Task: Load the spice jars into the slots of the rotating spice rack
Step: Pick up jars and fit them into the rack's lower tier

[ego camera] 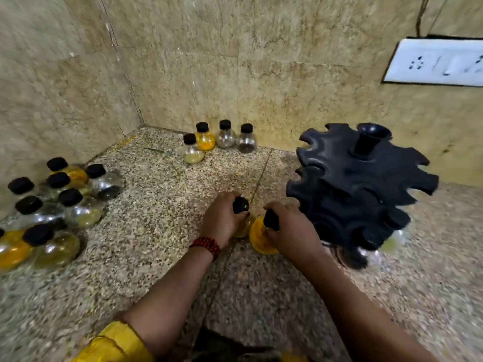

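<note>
The black rotating spice rack stands at the right of the counter, with notched slots around two tiers; a few jars seem to hang low on its right side, blurred. My left hand grips a round glass jar with a black cap near the middle of the counter. Just right of it, my right hand holds the neck of a jar of yellow spice, close to the rack's lower left edge. Both jars rest on or just above the counter; I cannot tell which.
Several black-capped jars cluster at the left edge of the speckled stone counter. Several more jars stand by the back wall. A white socket plate is on the wall at upper right. The walls meet in a corner at back left.
</note>
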